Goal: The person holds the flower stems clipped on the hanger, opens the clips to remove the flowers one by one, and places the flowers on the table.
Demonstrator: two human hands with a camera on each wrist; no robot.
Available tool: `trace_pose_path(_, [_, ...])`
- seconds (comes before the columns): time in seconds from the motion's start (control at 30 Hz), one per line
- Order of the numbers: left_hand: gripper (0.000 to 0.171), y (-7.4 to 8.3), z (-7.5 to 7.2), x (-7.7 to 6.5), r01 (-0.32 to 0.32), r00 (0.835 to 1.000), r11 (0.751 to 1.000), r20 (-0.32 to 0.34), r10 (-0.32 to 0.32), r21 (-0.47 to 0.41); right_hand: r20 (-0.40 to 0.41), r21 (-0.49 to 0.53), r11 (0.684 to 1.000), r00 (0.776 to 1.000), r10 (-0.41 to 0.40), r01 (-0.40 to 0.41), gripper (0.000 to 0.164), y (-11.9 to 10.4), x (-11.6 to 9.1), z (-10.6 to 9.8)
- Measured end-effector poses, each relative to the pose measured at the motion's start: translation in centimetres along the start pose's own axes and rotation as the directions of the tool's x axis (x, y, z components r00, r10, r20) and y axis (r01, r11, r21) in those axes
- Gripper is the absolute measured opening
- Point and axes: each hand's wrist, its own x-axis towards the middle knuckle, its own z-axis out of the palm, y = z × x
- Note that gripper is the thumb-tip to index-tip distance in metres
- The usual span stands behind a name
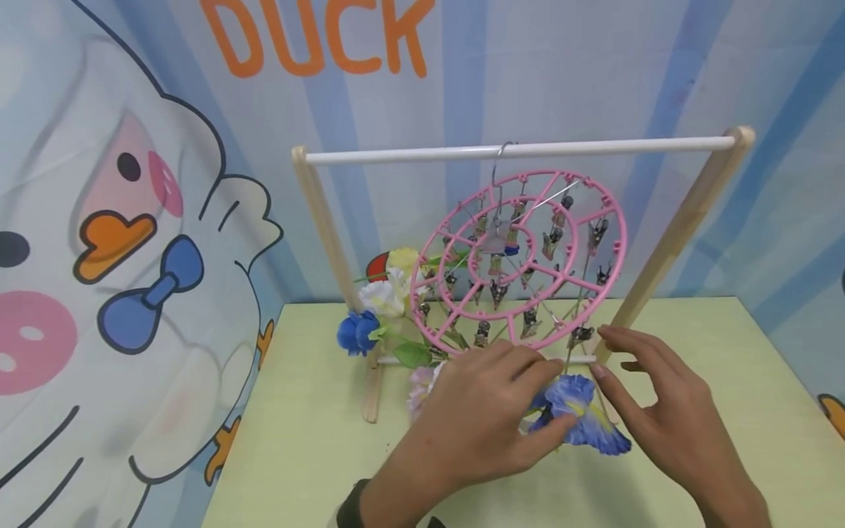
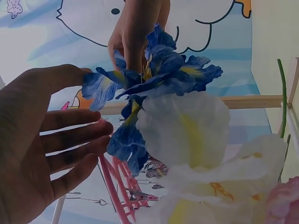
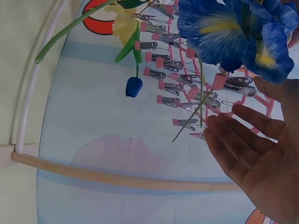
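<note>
Lowest and closest, the left hand (image 1: 485, 411), with a dark band (image 1: 352, 502) at its wrist, reaches over the worktop (image 1: 317, 469); its thumb lies at the petals of a blue iris-like flower (image 1: 590, 422). That bloom is above the worktop, a little toward its right edge, in front of a pink round hanger (image 1: 497, 243) hooked on a wooden rack (image 1: 422, 154) near the far edge.

The flower looks like fabric and should be very light: petals soft, easily creased or snagged, hardly slippery. The thin stem (image 1: 569, 356) seems stiffer, perhaps wired, and liable to swing or twist. The best hold is probably a gentle pinch on the stem just behind the bloom, leaving the petals alone.

In the left wrist view the left hand's fingers are extended and apart, the thumb at a petal tip, with no grip round the flower. The right hand (image 1: 667, 411) is loosely spread, its fingertips beside a metal clip (image 1: 581, 334) near the stem, thumb and fingers well separated; it grasps nothing. Whether the clip bites the stem, I cannot tell.

Toward the far left corner, a white flower (image 1: 384, 295) and a blue bud (image 1: 357, 334) sit beside the hanger.
</note>
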Motion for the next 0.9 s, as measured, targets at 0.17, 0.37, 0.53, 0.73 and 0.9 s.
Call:
trace_pose_path(0.17, [0.044,0.4,0.4,0.2,0.002,0.999,1.0,0.034,-0.003,0.015,-0.002,0.003,1.0,1.0,-0.014,0.014,0.054,-0.2,0.4,0.1])
trace_pose_path(0.37, [0.047,0.7,0.6,0.3,-0.029,0.997,0.995,0.069,0.023,0.099,-0.005,0.014,0.999,0.999,-0.036,0.037,0.057,-0.3,0.6,0.2])
trace_pose_path(0.53, [0.046,0.8,1.0,0.4,-0.024,0.997,0.993,0.075,0.015,0.116,0.005,0.024,0.999,0.999,-0.045,0.045,0.056,-0.4,0.8,0.3])
trace_pose_path(0.73, [0.045,0.9,1.5,0.4,-0.004,0.996,0.991,0.092,-0.009,0.134,0.012,0.015,0.998,0.998,-0.059,0.058,0.056,-0.5,1.1,0.5])
trace_pose_path(0.9, [0.045,1.0,1.8,0.5,0.007,0.992,0.991,0.121,-0.024,0.134,0.014,0.029,0.998,0.999,-0.053,0.052,0.051,-0.5,1.2,0.6])
